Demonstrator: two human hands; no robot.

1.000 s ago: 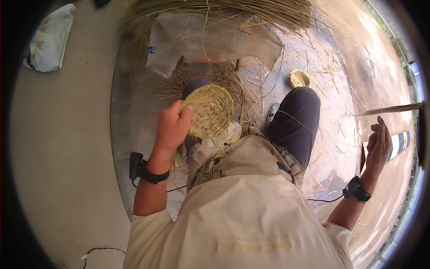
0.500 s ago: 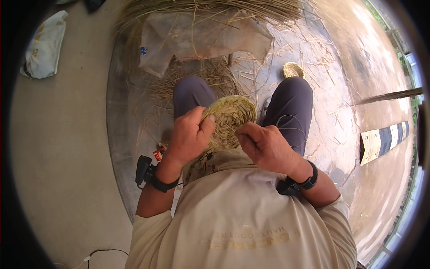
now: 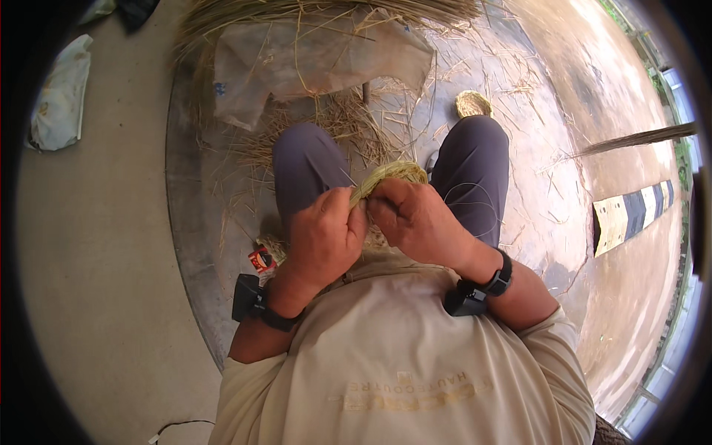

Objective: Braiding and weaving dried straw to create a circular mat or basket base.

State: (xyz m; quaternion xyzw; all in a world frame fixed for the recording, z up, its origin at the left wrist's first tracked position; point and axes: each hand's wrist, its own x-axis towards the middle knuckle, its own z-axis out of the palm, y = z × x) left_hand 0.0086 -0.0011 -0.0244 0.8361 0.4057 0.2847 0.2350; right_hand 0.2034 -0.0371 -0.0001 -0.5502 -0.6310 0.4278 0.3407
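Both hands at a small straw basket's rim – the step looks like stitching or binding its edge.
Center frame, the left hand (image 3: 324, 236) pinches the coarse, yellow-green woven basket (image 3: 397, 172), tilted over the lap; the right hand's (image 3: 404, 215) fingers are bunched together against the rim, their grip hidden. A thin, wiry strand (image 3: 486, 196) loops beside the right wrist – pulling it snug would call for a steady left hold. Upper right of center sits a paler, round basket (image 3: 473, 104); stiff, dry stalks (image 3: 326, 15) cross the top.
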